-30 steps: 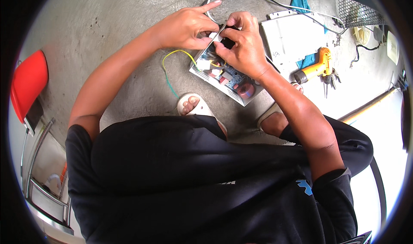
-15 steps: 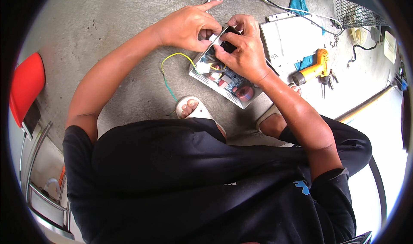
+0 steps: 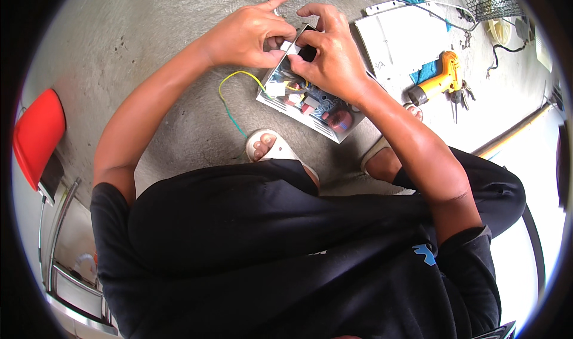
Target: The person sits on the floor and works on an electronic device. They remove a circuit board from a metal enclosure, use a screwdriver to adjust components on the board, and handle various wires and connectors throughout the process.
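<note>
An open metal case (image 3: 297, 115) with a circuit board (image 3: 322, 102) inside stands on the floor between my feet and hands. My left hand (image 3: 248, 37) is at its far left wall, index finger stretched out, thumb and other fingers closed around something small. Across from it, my right hand (image 3: 334, 58) reaches over the case with bent fingers, its thumb and index near the same wall; what they grip is hidden. A copper coil (image 3: 340, 120) sits at the near right corner. From a white connector (image 3: 276, 89), a yellow-green wire (image 3: 228, 78) loops out onto the floor.
To the right lie a white metal panel (image 3: 403, 40), a yellow power drill (image 3: 443, 77) and a teal cloth (image 3: 425, 73). Black and white cables (image 3: 382, 4) run behind, toward a mesh basket (image 3: 489, 4). A red chair part (image 3: 40, 136) stands at the left.
Both hands and the case sit slightly higher and further left in the picture, with the view itself shifted. The right-hand fingers have lifted a little off the case's far end.
</note>
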Available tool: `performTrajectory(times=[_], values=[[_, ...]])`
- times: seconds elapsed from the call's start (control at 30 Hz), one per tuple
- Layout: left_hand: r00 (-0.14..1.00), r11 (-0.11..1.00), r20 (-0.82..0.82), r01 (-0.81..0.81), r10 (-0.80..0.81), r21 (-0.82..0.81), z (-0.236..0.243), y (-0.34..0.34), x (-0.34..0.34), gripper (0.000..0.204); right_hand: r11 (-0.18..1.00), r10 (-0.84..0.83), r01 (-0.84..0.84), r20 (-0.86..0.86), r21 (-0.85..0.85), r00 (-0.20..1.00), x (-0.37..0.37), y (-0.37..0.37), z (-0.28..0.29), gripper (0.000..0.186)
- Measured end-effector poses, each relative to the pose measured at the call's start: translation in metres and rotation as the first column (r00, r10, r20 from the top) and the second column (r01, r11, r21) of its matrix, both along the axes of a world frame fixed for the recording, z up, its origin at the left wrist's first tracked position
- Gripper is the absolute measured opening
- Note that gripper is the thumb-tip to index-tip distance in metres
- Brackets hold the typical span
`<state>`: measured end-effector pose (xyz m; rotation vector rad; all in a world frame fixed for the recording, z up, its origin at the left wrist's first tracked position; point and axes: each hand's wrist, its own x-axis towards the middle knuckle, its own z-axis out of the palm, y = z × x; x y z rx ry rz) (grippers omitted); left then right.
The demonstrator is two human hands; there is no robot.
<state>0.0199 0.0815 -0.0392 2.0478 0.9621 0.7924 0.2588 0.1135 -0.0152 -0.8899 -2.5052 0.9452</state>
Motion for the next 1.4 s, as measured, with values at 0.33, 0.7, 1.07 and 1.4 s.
performTrajectory(times=[0.33,0.7,1.07,1.4], values=[[0.998,0.997,-0.032,0.059,-0.06,-0.044,0.006,0.004,-0.003,0.02,0.998,0.06,-0.06,0.006,0.037,0.998,0.0,-0.003,0.002,0.024],[0.998,0.997,-0.038,0.039,-0.041,-0.068,-0.005,-0.008,-0.008,0.018,0.999,0.049,-0.049,0.016,-0.013,0.999,-0.003,-0.004,0.003,0.017],[1.0,0.999,-0.011,-0.006,0.006,-0.034,-0.008,-0.015,-0.007,0.019,0.999,0.035,-0.035,0.038,-0.005,0.999,-0.004,-0.004,0.001,0.017],[0.998,0.999,-0.036,-0.046,0.046,0.005,-0.002,-0.017,-0.001,0.016,0.999,0.045,-0.045,0.036,-0.019,0.998,-0.004,-0.003,0.0,0.017]])
